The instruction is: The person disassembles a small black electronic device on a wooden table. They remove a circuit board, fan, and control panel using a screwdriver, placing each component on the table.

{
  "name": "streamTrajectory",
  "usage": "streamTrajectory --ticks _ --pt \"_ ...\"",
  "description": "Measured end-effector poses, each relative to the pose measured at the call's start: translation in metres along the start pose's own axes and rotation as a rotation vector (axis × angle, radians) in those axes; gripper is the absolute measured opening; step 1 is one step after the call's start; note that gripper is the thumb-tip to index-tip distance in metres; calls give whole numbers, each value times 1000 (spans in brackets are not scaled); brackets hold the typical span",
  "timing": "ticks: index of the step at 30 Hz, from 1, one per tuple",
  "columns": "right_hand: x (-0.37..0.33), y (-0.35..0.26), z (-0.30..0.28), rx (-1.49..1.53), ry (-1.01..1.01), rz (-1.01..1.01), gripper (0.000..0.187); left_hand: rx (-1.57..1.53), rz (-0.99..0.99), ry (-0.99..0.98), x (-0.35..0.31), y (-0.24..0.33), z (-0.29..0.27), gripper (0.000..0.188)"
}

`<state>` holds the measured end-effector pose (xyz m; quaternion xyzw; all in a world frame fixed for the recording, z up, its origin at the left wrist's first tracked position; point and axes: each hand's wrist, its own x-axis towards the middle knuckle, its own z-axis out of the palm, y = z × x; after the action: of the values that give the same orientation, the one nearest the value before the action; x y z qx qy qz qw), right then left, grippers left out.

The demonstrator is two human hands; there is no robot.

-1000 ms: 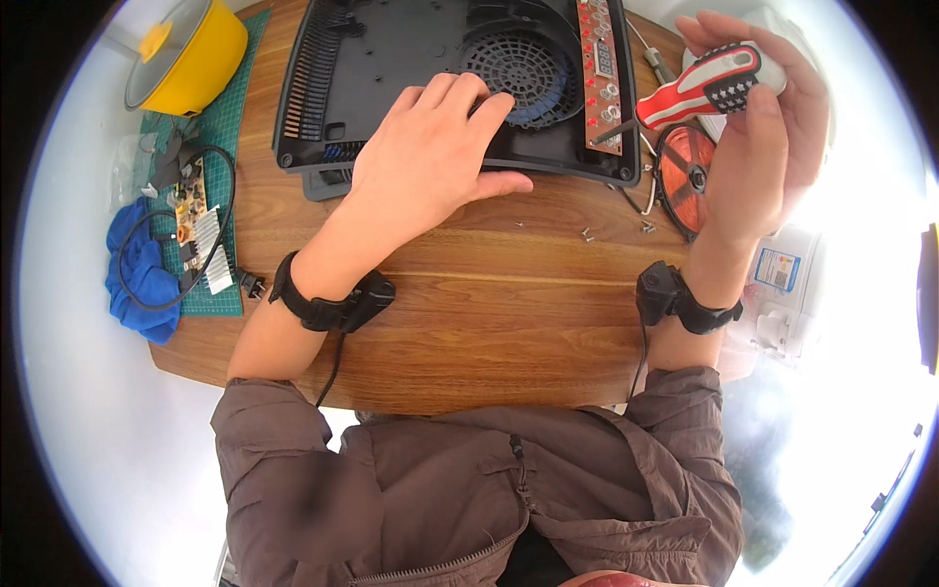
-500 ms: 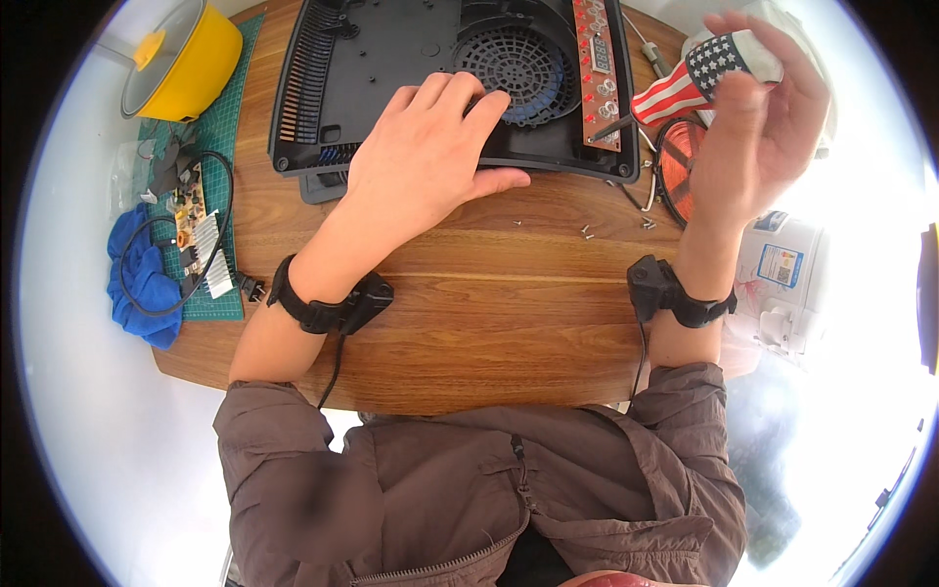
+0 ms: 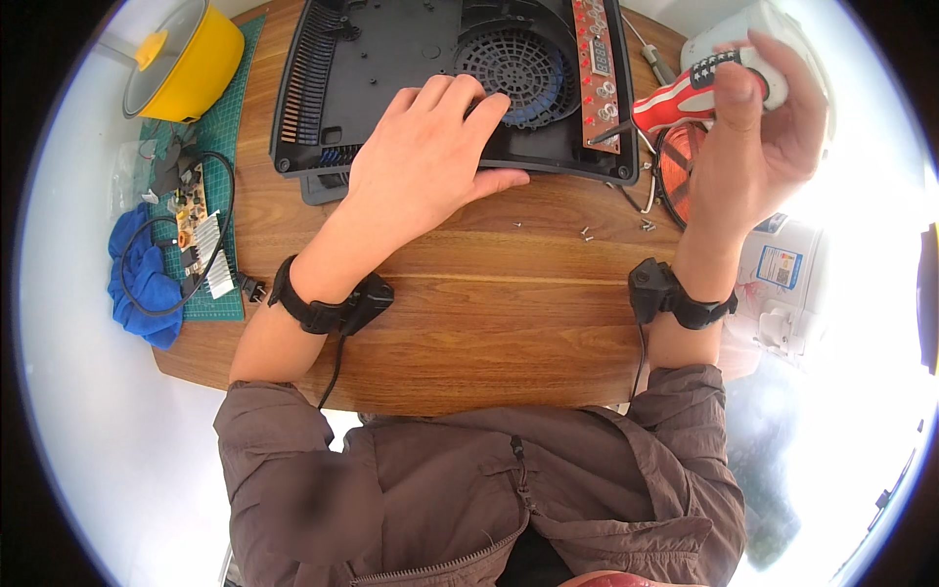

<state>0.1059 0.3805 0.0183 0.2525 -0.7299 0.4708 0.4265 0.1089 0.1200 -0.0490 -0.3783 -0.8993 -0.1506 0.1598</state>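
A black plastic housing (image 3: 391, 93) with a round fan grille (image 3: 514, 73) lies at the far middle of the table. My left hand (image 3: 421, 152) grips its near edge, fingers curled over the inside and thumb along the front rim. Along the housing's right side runs a narrow circuit board (image 3: 599, 88) with red parts and a small display. My right hand (image 3: 758, 137) holds a screwdriver (image 3: 675, 103) by its thick red, white and black handle, between thumb and fingers. The shaft slants down-left, its tip at the board's near end; any screw under it is too small to make out.
Several loose screws (image 3: 587, 234) lie near the housing. To the right are a copper coil (image 3: 678, 161), a second screwdriver (image 3: 660, 67) and white appliances. At left, a yellow pot (image 3: 201, 64), a blue cloth (image 3: 142, 279) and a circuit board with heat sink (image 3: 207, 249) lie on or beside a green mat.
The screwdriver handle has turned about its axis, showing a different part of its pattern. My right thumb and fingers have shifted around it. My left hand stays in place on the housing.
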Motion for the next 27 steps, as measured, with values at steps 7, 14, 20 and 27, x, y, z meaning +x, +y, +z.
streamTrajectory --ticks 7,14,20,27 --pt "3 0 20 331 88 111 49 -27 -3 -7 3 1 0 63" --pt "6 -13 18 306 -92 5 47 -20 -16 -24 3 2 0 61" --pt "-3 -10 24 444 90 58 36 -16 -20 -34 3 2 0 61" --pt "2 -16 11 184 104 87 39 -20 -25 -39 3 2 -1 60"
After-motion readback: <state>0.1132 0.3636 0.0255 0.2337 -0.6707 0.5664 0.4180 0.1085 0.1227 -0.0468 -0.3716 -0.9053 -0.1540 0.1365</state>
